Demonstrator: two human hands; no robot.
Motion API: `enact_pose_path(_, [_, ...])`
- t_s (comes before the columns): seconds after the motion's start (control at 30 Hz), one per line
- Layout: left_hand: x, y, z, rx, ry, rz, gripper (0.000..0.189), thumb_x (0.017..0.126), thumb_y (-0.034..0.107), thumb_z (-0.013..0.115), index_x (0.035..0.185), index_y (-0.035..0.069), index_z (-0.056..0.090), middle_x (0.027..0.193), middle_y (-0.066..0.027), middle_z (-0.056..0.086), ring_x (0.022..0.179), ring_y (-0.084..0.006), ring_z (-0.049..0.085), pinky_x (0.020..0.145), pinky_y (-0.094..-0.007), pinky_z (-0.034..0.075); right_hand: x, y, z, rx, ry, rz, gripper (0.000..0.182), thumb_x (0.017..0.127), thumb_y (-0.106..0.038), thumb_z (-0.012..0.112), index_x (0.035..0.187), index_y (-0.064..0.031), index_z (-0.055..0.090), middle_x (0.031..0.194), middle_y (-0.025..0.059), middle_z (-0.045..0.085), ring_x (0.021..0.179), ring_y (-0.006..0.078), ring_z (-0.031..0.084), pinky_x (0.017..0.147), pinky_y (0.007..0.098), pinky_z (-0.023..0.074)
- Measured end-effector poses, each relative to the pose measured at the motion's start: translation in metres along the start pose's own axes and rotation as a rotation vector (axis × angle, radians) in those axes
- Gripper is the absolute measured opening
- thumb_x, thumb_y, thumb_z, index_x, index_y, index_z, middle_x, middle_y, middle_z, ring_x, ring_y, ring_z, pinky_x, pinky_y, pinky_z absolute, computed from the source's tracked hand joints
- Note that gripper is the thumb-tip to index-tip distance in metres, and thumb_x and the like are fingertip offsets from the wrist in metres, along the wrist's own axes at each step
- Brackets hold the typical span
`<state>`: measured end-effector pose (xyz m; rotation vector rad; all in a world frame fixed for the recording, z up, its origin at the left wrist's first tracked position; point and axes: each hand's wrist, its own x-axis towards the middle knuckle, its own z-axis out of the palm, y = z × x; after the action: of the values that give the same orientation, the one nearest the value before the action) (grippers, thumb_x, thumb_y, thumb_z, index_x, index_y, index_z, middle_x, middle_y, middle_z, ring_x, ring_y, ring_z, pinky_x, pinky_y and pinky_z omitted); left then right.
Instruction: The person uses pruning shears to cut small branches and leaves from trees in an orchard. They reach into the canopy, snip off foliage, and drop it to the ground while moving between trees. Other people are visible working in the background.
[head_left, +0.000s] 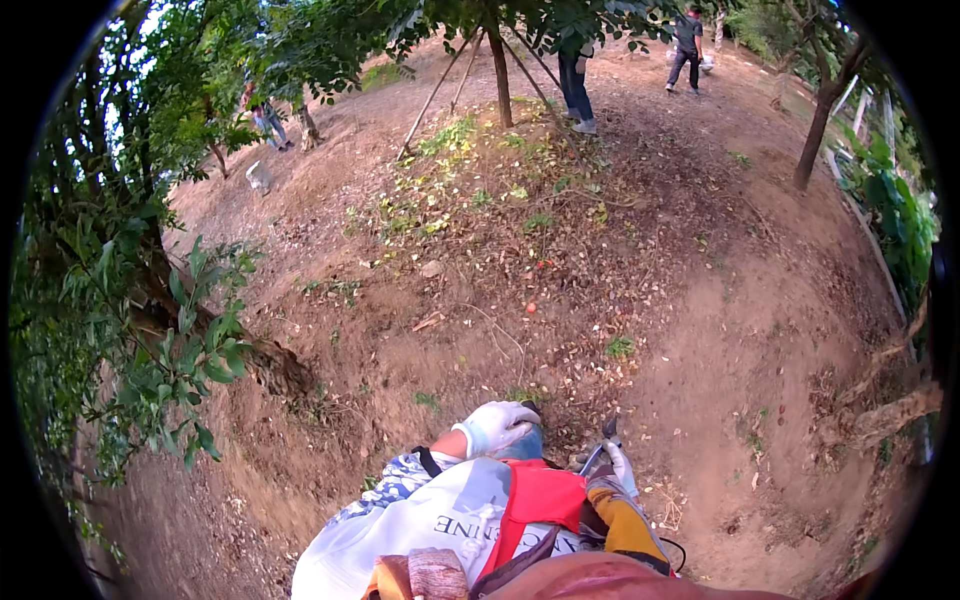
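My left hand (495, 427), in a white work glove, lies over my bent knee (525, 445) in blue trousers and holds no tool. A dark tip, perhaps of a shoe, shows just past its fingers. To the right, my right hand (619, 466) wears a pale glove and grips a hand tool, apparently pruning shears (610, 428). The tool's dark pointed end faces away from me, over the bare soil (697, 420); my hand and body hide part of it. A white top with writing and a red strap (544, 495) cover my front.
Leafy branches (202, 352) and a leaning trunk (277, 367) crowd the left. Ahead, a young tree (499, 82) stands between slanted support poles (439, 94). Several people are farther off, one (684, 52) at the upper right. A whitish sack-like object (258, 176) sits upper left.
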<state>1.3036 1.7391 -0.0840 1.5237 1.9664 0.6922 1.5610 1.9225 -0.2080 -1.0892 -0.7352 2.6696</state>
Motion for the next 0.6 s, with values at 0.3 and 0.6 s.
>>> enact_pose_path(0.3, [0.043,-0.054,-0.043,-0.037,0.090,-0.070,0.031,0.094,0.023,0.055,0.119,0.010,0.066,0.111,-0.0158,0.067,0.106,-0.0344,0.063,0.094,-0.0427,0.049,0.065,-0.065,0.030,-0.118,0.077,-0.034,0.041,0.096,-0.041,0.058,0.113,-0.0042,0.053,0.094,0.0251,0.068,0.080,0.0370,0.070,0.070,0.0465,0.0595])
enact_pose_path(0.6, [0.058,-0.147,-0.115,0.093,0.160,-0.259,0.028,0.093,0.028,0.057,0.115,0.016,0.069,0.104,-0.0155,0.068,0.099,-0.0352,0.064,0.088,-0.0438,0.051,0.144,-0.142,0.054,-0.061,0.052,-0.001,0.031,0.096,-0.036,0.058,0.106,-0.0063,0.054,0.093,0.0251,0.068,0.080,0.0411,0.068,0.073,0.0565,0.0566])
